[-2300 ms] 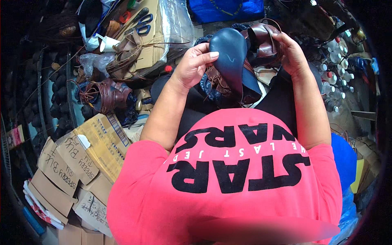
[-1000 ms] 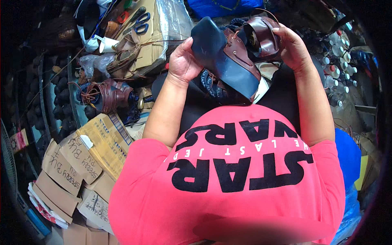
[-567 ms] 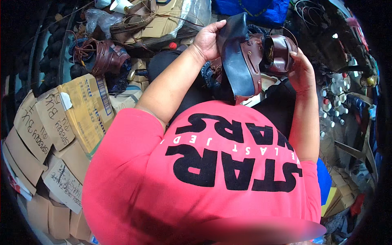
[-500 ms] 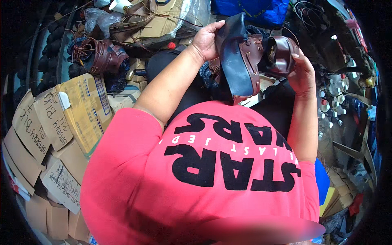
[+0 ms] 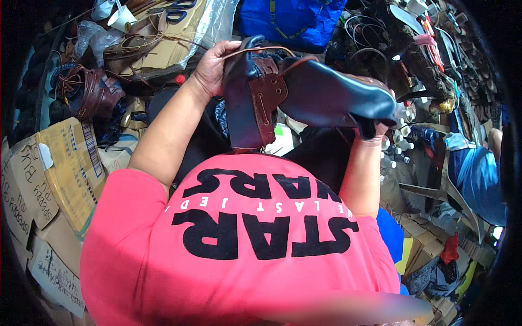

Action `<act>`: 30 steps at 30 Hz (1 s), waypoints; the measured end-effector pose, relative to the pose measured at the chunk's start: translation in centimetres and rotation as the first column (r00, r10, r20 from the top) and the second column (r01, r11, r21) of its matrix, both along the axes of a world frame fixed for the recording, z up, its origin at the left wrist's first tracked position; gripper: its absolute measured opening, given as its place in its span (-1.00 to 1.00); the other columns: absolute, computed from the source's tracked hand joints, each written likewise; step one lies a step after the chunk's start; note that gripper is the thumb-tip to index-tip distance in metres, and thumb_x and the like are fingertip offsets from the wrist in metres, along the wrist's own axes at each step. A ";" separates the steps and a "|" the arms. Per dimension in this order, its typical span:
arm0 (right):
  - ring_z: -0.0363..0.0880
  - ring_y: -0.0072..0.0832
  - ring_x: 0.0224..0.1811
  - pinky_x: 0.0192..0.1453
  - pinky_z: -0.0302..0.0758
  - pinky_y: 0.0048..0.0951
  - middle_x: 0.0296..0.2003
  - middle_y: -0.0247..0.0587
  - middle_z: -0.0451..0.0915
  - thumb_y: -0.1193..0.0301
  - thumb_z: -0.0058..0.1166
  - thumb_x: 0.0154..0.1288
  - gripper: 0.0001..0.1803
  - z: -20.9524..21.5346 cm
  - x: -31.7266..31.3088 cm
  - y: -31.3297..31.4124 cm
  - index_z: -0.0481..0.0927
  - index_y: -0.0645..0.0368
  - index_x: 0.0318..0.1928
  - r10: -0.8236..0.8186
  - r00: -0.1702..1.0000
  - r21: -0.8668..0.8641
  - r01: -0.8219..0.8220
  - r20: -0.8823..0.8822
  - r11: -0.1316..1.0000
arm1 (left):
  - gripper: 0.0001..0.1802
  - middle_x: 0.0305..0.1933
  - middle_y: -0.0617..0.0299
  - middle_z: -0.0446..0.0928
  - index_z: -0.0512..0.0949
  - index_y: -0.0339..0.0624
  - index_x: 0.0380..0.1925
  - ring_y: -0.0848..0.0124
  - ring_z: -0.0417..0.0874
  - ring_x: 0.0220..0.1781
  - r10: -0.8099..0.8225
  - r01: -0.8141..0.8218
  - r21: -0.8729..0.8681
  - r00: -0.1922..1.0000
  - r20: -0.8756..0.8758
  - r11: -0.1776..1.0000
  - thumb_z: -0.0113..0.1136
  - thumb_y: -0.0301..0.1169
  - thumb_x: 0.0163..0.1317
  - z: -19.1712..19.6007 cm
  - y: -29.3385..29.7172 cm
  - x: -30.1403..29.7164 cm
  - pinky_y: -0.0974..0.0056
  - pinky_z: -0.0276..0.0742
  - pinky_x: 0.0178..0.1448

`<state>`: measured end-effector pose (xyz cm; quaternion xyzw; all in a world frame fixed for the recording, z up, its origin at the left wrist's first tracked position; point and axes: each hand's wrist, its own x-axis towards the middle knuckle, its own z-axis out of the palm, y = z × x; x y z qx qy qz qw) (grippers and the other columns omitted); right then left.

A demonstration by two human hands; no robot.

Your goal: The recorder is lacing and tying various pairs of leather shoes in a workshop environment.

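An unfinished leather shoe upper [image 5: 266, 103], brown and dark blue with a thin lace threaded through its side, is stretched between my two hands above my lap. My left hand [image 5: 210, 68] grips its tall dark blue back part at the upper left edge. At the other end my right hand [image 5: 375, 129] holds the long, dark, glossy front piece [image 5: 331, 89] from underneath; most of those fingers are hidden behind the leather. A loose brown lace arches over the top of the upper. Apart from my hands, a similar brown laced shoe upper [image 5: 92, 92] lies at the left.
Flattened cardboard boxes [image 5: 70, 168] crowd the left side. Blue-handled scissors [image 5: 178, 11] and a white cup [image 5: 122, 19] are at the upper left. A blue bag [image 5: 293, 24] stands beyond my hands. Small white-capped bottles [image 5: 399, 144] gather at the right, near a bundle of blue fabric [image 5: 481, 179].
My right hand has swung the front piece outward to the right, so its dark face shows where brown showed before. My left hand keeps its grip. The whole view has shifted rightward.
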<state>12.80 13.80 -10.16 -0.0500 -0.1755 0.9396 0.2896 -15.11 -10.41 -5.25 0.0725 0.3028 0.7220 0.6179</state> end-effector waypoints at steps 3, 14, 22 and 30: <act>0.47 -0.18 -0.01 0.16 0.31 -0.09 -0.07 -0.04 0.52 0.17 -0.15 0.23 -0.56 1.7 -1.3 -1.8 0.48 0.27 -0.06 0.117 0.982 -0.038 -0.112 0.147 0.993 | -0.58 -0.26 0.00 0.57 0.43 -0.43 -0.09 0.36 0.62 -0.26 -0.061 0.060 -0.036 0.998 -0.008 0.998 -0.19 -0.29 0.23 -0.2 0.3 0.0 0.30 0.53 -0.08; 0.51 -0.14 -0.09 0.08 0.39 -0.08 -0.13 -0.02 0.55 0.18 -0.16 0.27 -0.59 2.8 -2.6 -2.8 0.51 0.27 -0.10 0.071 0.945 -0.157 -0.022 0.318 0.987 | -0.52 -0.17 -0.12 0.55 0.37 -0.48 -0.02 0.24 0.61 -0.15 -0.142 0.142 0.031 0.990 -0.019 0.989 -0.22 -0.27 0.25 -1.1 1.8 0.7 0.25 0.49 0.03; 0.43 -0.08 0.02 0.18 0.28 0.01 -0.04 0.03 0.49 0.16 -0.23 0.31 -0.55 1.5 -2.2 -2.0 0.45 0.28 -0.02 0.154 0.978 -0.192 -0.126 0.139 0.973 | -0.53 -0.19 -0.12 0.56 0.38 -0.48 -0.04 0.22 0.61 -0.13 -0.121 0.121 0.010 0.992 0.035 0.993 -0.22 -0.28 0.24 -1.4 1.4 0.5 0.23 0.49 0.05; 0.36 -0.06 0.10 0.24 0.21 0.07 0.02 0.06 0.43 0.15 -0.21 0.32 -0.51 1.1 -2.3 -1.5 0.39 0.31 0.04 0.168 0.966 -0.163 -0.136 0.199 0.977 | -0.54 -0.20 -0.10 0.56 0.41 -0.48 -0.07 0.23 0.62 -0.16 -0.134 0.132 0.025 0.989 0.068 0.991 -0.25 -0.27 0.24 -1.1 1.4 0.8 0.23 0.52 0.02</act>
